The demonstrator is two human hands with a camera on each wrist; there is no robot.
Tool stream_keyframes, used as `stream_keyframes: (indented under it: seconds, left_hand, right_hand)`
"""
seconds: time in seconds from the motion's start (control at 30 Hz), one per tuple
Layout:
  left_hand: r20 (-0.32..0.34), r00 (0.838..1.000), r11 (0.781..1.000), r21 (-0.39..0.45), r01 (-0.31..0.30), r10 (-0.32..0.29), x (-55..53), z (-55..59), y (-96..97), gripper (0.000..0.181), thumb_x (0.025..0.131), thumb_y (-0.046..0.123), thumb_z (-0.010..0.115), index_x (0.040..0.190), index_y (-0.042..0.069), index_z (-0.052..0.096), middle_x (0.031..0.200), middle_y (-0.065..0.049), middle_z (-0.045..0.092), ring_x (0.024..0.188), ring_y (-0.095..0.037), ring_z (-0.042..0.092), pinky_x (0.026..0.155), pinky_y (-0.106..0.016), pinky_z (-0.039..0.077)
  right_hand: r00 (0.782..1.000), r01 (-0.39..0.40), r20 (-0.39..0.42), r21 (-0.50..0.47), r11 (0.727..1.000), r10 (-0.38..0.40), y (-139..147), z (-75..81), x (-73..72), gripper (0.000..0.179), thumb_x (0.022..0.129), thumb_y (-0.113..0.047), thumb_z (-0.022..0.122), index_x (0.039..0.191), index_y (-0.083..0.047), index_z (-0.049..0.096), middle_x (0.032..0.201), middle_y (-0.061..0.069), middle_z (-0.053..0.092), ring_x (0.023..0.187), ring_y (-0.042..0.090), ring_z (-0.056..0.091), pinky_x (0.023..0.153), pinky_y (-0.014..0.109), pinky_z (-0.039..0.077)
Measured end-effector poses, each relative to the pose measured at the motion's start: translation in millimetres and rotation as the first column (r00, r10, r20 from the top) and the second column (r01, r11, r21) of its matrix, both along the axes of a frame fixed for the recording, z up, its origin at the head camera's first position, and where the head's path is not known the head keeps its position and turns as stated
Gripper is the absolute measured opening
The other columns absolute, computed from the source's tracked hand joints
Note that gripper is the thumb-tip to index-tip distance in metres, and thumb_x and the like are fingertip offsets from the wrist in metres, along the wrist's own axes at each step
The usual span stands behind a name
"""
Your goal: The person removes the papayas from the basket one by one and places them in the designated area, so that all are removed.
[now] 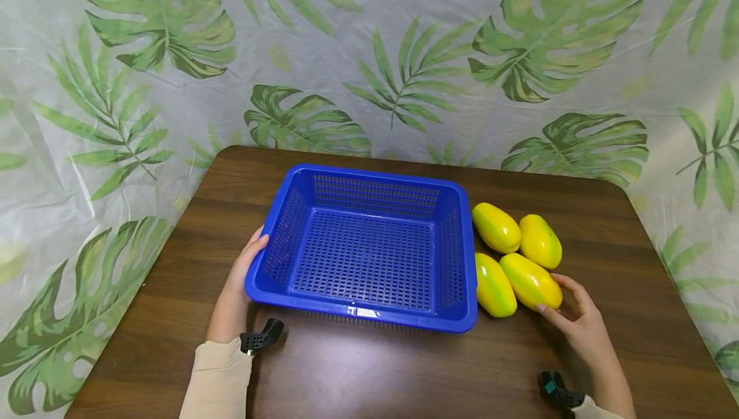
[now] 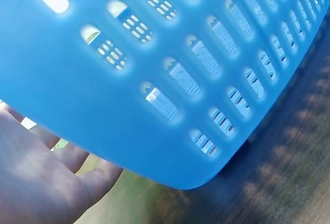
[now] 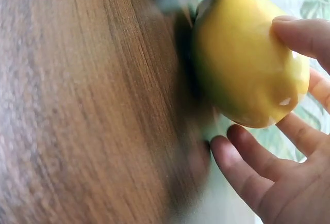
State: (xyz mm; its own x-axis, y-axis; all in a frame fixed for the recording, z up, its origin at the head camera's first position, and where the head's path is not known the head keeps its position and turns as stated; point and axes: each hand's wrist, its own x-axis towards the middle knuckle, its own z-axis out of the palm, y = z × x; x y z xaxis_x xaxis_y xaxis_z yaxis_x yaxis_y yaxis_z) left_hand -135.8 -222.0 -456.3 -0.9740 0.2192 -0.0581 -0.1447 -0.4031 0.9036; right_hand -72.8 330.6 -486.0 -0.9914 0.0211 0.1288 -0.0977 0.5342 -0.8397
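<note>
A blue plastic basket (image 1: 366,258) with slotted walls and floor holds nothing. My left hand (image 1: 245,265) grips its left rim, thumb over the edge; in the left wrist view, the fingers (image 2: 72,154) reach past the basket's lower side (image 2: 139,141). Beside the basket's right wall is a cluster of several yellow-green mangoes. My right hand (image 1: 577,316) holds the nearest right mango (image 1: 531,281) between thumb and fingers. Up close, the thumb lies on that mango's skin (image 3: 242,64), while two fingers stand off it. Whether the mango touches the table cannot be told.
The other mangoes are a front one (image 1: 495,285) against the basket, a back one (image 1: 496,228) and a right one (image 1: 541,241). All stand on a brown wooden table (image 1: 369,367). A leaf-patterned cloth (image 1: 404,53) hangs behind the table's far edge.
</note>
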Motion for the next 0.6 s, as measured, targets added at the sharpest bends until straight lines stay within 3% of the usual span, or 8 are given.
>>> stream_keyframes:
  seconds: [0.17, 0.27, 0.37, 0.47, 0.53, 0.6]
  left_hand:
    - [0.010, 1.000, 1.000, -0.002, -0.007, 0.007, 1.2, -3.7, -2.2, 0.034, 0.099, 0.019, 0.026, 0.133, 0.016, 0.029, 0.115, -0.004, 0.051, 0.100, -0.020, 0.050, 0.083, -0.034, 0.041]
    - [0.016, 0.999, 0.996, -0.084, -0.033, 0.034, 0.9, -4.1, -5.7, 0.035, 0.099, 0.022, 0.031, 0.133, 0.017, 0.031, 0.112, -0.003, 0.053, 0.097, -0.018, 0.053, 0.080, -0.034, 0.044]
    - [0.030, 0.996, 0.978, -0.192, -0.076, 0.083, 0.3, -2.1, -9.1, 0.040, 0.097, 0.026, 0.038, 0.135, 0.014, 0.032, 0.112, -0.003, 0.051, 0.095, -0.017, 0.054, 0.077, -0.031, 0.045]
    - [0.010, 0.991, 0.936, -0.329, -0.124, 0.135, -0.5, 0.9, -12.3, 0.048, 0.095, 0.029, 0.043, 0.138, 0.011, 0.031, 0.125, -0.007, 0.044, 0.103, -0.016, 0.050, 0.081, -0.027, 0.044]
    - [-0.033, 0.987, 0.886, -0.438, -0.153, 0.154, -0.6, 3.4, -14.3, 0.053, 0.094, 0.031, 0.045, 0.139, 0.009, 0.029, 0.133, -0.009, 0.038, 0.112, -0.018, 0.044, 0.087, -0.027, 0.039]
    - [-0.095, 0.982, 0.822, -0.538, -0.187, 0.161, -0.7, 5.6, -16.0, 0.055, 0.094, 0.032, 0.046, 0.140, 0.007, 0.028, 0.138, -0.014, 0.033, 0.119, -0.023, 0.038, 0.094, -0.032, 0.034]
  right_hand:
    - [0.999, -0.012, -0.033, 0.004, 1.000, 0.012, -0.7, -2.3, -0.6, 0.064, 0.081, 0.002, 0.063, 0.136, -0.008, 0.032, 0.131, 0.003, 0.035, 0.107, -0.004, 0.037, 0.077, 0.007, 0.036]
    - [0.999, -0.008, -0.035, 0.018, 1.000, 0.008, -0.7, -3.5, -0.5, 0.066, 0.081, 0.002, 0.063, 0.138, -0.008, 0.031, 0.132, 0.001, 0.034, 0.108, -0.004, 0.036, 0.077, 0.006, 0.034]
    - [1.000, 0.004, -0.029, 0.023, 1.000, -0.003, 0.1, -4.1, -0.2, 0.066, 0.081, 0.001, 0.063, 0.138, -0.009, 0.030, 0.133, 0.000, 0.033, 0.110, -0.004, 0.034, 0.081, 0.007, 0.030]
    - [0.999, 0.016, -0.030, 0.039, 0.999, -0.015, 0.1, -2.5, -0.3, 0.065, 0.082, 0.000, 0.063, 0.138, -0.008, 0.030, 0.133, 0.002, 0.032, 0.111, -0.002, 0.032, 0.082, 0.007, 0.027]
    - [0.999, 0.028, -0.040, 0.050, 0.998, -0.026, -0.8, 0.5, -0.6, 0.063, 0.083, -0.001, 0.062, 0.137, -0.006, 0.030, 0.132, 0.005, 0.032, 0.112, 0.001, 0.032, 0.083, 0.007, 0.027]
    - [0.998, 0.044, -0.050, 0.065, 0.997, -0.040, -2.2, 5.1, -1.0, 0.061, 0.084, -0.003, 0.061, 0.137, -0.005, 0.031, 0.131, 0.008, 0.032, 0.112, 0.004, 0.032, 0.082, 0.006, 0.028]
